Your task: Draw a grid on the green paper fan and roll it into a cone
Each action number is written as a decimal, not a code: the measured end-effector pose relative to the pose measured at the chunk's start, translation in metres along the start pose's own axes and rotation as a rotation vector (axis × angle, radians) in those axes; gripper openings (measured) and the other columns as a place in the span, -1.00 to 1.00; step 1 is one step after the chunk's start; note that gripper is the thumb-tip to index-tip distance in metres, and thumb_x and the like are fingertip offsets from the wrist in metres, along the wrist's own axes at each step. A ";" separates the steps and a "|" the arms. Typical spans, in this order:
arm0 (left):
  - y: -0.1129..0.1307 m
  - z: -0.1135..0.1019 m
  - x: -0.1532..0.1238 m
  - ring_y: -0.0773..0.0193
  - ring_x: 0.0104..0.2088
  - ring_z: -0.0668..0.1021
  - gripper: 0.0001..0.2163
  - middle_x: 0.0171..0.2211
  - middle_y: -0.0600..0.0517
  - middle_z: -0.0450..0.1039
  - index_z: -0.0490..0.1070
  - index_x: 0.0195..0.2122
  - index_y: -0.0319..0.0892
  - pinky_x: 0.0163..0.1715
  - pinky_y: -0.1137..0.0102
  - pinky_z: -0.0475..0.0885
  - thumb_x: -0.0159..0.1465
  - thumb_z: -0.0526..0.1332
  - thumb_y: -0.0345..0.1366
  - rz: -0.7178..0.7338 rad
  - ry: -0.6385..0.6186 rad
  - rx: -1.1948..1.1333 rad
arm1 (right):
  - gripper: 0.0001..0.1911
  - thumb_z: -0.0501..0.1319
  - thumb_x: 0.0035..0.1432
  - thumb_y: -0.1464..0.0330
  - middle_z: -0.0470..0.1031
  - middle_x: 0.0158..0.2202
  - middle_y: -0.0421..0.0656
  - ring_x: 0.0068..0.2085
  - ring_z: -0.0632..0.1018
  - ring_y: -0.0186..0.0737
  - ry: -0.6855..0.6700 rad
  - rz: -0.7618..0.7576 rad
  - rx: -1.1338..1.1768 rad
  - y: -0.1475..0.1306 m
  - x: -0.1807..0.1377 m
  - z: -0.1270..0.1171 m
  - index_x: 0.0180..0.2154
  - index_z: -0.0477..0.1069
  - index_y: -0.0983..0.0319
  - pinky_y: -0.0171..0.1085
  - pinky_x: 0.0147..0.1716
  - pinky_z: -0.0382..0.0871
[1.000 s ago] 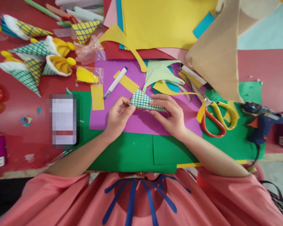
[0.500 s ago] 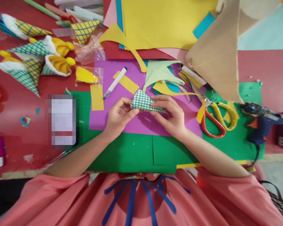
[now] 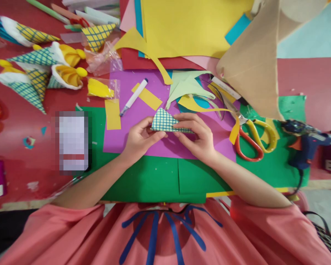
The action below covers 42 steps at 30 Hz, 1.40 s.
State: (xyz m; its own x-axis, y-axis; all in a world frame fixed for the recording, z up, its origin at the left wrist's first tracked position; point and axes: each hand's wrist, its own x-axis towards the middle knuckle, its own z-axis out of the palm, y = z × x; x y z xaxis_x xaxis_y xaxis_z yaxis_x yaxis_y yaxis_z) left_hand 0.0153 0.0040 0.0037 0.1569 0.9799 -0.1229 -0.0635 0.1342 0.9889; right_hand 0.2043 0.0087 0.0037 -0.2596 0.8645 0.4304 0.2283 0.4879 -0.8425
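Observation:
Between my two hands lies a small cone (image 3: 164, 120) of pale green sheet with a dark checked grid, its wide end to the left and its tip to the right. My left hand (image 3: 139, 140) is closed on the wide end, thumb along the lower edge. The fingers of my right hand (image 3: 197, 134) wrap over the narrow end and cover part of it. Under both hands is a purple sheet (image 3: 127, 143). A white marker (image 3: 134, 97) and yellow strips (image 3: 147, 97) lie just beyond the cone, near pale green offcuts (image 3: 184, 86).
Scissors (image 3: 249, 141) with red and yellow handles and a blue glue gun (image 3: 306, 149) lie to the right. A large brown cone (image 3: 251, 66) stands behind them. Several finished checked cones (image 3: 30, 86) sit at the left, above a blurred-out phone-like object (image 3: 73, 141). Yellow sheets (image 3: 187, 29) are at the back.
The cone has turned slightly in my hands and shifted a little to the left. My left thumb reaches further right along its lower edge. Both hands keep their hold.

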 end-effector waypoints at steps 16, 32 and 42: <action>0.005 0.002 -0.001 0.32 -0.38 0.55 -0.80 -0.34 0.01 0.51 0.54 -0.29 -0.17 -0.42 0.46 0.53 0.07 0.36 -0.23 0.003 -0.002 0.128 | -0.85 0.20 0.13 0.45 0.49 -0.10 -0.07 -0.04 0.52 -0.18 -0.037 -0.025 0.001 -0.001 -0.001 0.003 -0.21 0.41 0.17 -0.13 -0.06 0.46; 0.004 0.002 -0.001 0.34 -0.48 0.54 -0.76 -0.39 0.04 0.52 0.49 -0.24 -0.17 -0.48 0.46 0.51 0.08 0.35 -0.21 -0.010 -0.024 0.118 | -0.88 0.16 0.16 0.43 0.49 -0.13 -0.07 -0.06 0.52 -0.20 -0.038 0.020 0.023 -0.001 0.000 0.003 -0.22 0.40 0.18 -0.13 -0.08 0.45; 0.001 0.001 -0.003 0.29 -0.29 0.55 -0.83 -0.31 0.02 0.49 0.52 -0.34 -0.17 -0.30 0.43 0.50 0.05 0.37 -0.25 0.092 0.070 0.262 | -0.72 0.23 0.11 0.46 0.47 -0.07 -0.05 0.01 0.49 -0.18 -0.067 -0.003 0.088 -0.002 -0.002 0.005 -0.10 0.36 0.18 -0.12 -0.01 0.42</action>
State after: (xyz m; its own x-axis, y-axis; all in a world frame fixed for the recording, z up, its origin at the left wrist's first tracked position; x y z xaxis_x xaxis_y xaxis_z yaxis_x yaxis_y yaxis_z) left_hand 0.0159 0.0012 0.0055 0.0932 0.9952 -0.0283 0.1841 0.0107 0.9828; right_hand 0.2002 0.0055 0.0027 -0.3227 0.8517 0.4129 0.1453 0.4756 -0.8676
